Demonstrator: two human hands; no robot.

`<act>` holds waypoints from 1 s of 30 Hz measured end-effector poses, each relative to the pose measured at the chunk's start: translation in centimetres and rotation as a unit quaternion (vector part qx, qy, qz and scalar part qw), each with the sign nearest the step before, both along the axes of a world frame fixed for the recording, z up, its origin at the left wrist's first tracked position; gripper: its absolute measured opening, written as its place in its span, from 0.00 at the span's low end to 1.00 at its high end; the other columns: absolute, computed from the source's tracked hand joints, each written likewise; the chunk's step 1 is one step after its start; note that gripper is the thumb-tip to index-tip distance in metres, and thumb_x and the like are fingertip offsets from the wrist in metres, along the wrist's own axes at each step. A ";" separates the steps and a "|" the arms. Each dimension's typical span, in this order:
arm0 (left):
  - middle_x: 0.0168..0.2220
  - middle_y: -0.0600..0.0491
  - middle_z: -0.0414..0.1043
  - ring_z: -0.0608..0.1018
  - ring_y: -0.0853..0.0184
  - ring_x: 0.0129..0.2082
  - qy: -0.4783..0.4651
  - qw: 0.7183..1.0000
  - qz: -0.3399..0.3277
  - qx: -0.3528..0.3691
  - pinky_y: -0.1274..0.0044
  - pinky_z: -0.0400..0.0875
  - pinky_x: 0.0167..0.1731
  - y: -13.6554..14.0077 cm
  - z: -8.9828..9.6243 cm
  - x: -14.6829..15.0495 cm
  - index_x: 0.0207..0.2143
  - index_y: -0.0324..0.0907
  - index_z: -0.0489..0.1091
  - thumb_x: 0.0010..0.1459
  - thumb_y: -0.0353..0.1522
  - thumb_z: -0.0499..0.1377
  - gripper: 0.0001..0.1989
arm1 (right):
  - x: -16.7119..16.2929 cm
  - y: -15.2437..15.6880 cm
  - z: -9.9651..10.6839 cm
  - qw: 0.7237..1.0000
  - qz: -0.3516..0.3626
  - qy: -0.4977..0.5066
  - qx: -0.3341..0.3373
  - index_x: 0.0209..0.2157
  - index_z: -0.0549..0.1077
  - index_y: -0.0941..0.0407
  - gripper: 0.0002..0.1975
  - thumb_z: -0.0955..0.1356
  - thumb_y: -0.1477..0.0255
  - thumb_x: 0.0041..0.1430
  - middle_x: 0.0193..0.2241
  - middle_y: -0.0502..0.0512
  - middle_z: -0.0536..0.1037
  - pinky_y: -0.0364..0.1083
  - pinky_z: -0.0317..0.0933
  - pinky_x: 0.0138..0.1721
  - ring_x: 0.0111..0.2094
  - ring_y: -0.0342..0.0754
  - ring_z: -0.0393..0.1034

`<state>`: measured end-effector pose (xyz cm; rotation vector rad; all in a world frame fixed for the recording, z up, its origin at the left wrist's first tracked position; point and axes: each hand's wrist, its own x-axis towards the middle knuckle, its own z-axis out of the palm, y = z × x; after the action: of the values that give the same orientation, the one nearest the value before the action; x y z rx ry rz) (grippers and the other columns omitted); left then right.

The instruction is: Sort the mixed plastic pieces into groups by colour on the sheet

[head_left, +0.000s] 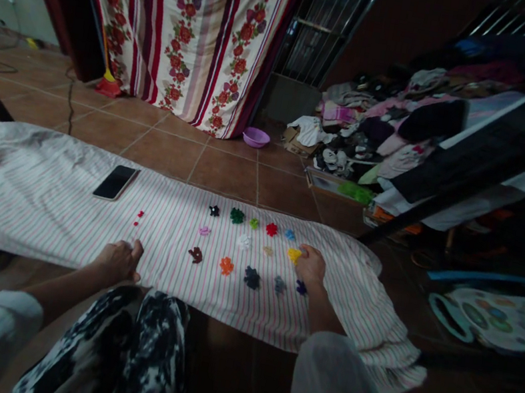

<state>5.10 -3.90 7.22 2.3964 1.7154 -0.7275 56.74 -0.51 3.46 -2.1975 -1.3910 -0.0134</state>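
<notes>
Small piles of little coloured plastic pieces lie in three rows on a striped cloth [179, 209]. My right hand [312, 269] is at the right end, its fingertips closed on the yellow pieces [293, 255]. Close to it lie the light blue pile [290, 234], the dark blue pile [300, 287] and the grey pile [279, 285]. Resting at the cloth's near edge, my left hand [119, 261] has its thumb and index finger apart, with no held thing visible. Two small red pieces [138, 218] lie beyond it. The brown pile [196, 254] is to its right.
A phone [115, 183] lies on the cloth at the left. Beyond are a floral curtain [185, 27], a purple basin [256, 138] and a heap of clothes [382, 123]. Dark metal bars [389, 226] run beside the cloth.
</notes>
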 end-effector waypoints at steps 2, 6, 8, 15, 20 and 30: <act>0.47 0.23 0.71 0.75 0.44 0.49 -0.003 1.000 0.002 0.001 0.62 0.69 0.44 0.0 0.0 0.1 0.63 0.21 0.55 0.60 0.44 0.56 0.39 | -1.1 0.3 0.3 1.000 -0.013 0.011 0.015 0.44 0.79 0.60 0.22 0.59 0.79 0.53 0.43 0.65 0.78 0.51 0.63 0.51 0.45 0.55 0.73; 0.48 0.23 0.71 0.73 0.43 0.49 -0.010 1.000 0.016 0.003 0.60 0.69 0.44 0.0 -0.3 0.0 0.64 0.22 0.53 0.59 0.45 0.57 0.41 | -4.4 1.3 1.2 0.997 0.037 0.032 0.054 0.44 0.78 0.61 0.21 0.59 0.77 0.53 0.43 0.66 0.78 0.52 0.63 0.52 0.46 0.56 0.72; 0.49 0.22 0.70 0.73 0.42 0.50 -0.012 1.000 0.021 0.006 0.59 0.69 0.43 -0.1 -0.6 -0.1 0.65 0.21 0.52 0.59 0.45 0.57 0.43 | -6.6 1.9 1.6 0.993 0.075 0.047 0.078 0.43 0.78 0.61 0.20 0.60 0.76 0.55 0.43 0.65 0.78 0.52 0.63 0.52 0.46 0.56 0.71; 0.52 0.23 0.69 0.71 0.40 0.52 -0.009 0.998 0.053 0.017 0.56 0.70 0.41 -0.2 -1.3 0.3 0.67 0.26 0.50 0.59 0.46 0.56 0.43 | -18.7 2.9 0.8 0.948 0.232 0.145 0.164 0.41 0.79 0.56 0.18 0.60 0.74 0.56 0.37 0.58 0.80 0.51 0.68 0.45 0.38 0.51 0.74; 0.54 0.23 0.68 0.71 0.41 0.52 -0.003 0.997 0.074 0.018 0.57 0.71 0.40 0.1 -1.5 0.7 0.68 0.31 0.49 0.58 0.49 0.57 0.45 | -29.7 2.1 -0.9 0.914 0.350 0.190 0.071 0.43 0.79 0.53 0.17 0.61 0.75 0.58 0.39 0.56 0.79 0.49 0.68 0.48 0.41 0.49 0.74; 0.52 0.23 0.69 0.71 0.42 0.50 -0.005 0.997 0.049 0.052 0.56 0.69 0.40 -0.6 -1.3 0.5 0.68 0.27 0.48 0.62 0.51 0.49 0.44 | -40.8 3.7 -0.7 0.882 0.443 0.132 -0.094 0.51 0.77 0.53 0.21 0.61 0.79 0.63 0.48 0.57 0.76 0.45 0.63 0.51 0.48 0.47 0.70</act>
<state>5.62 -4.54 5.87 2.3567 1.8958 -0.6257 15.97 3.16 2.75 -1.4171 -2.1480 0.7426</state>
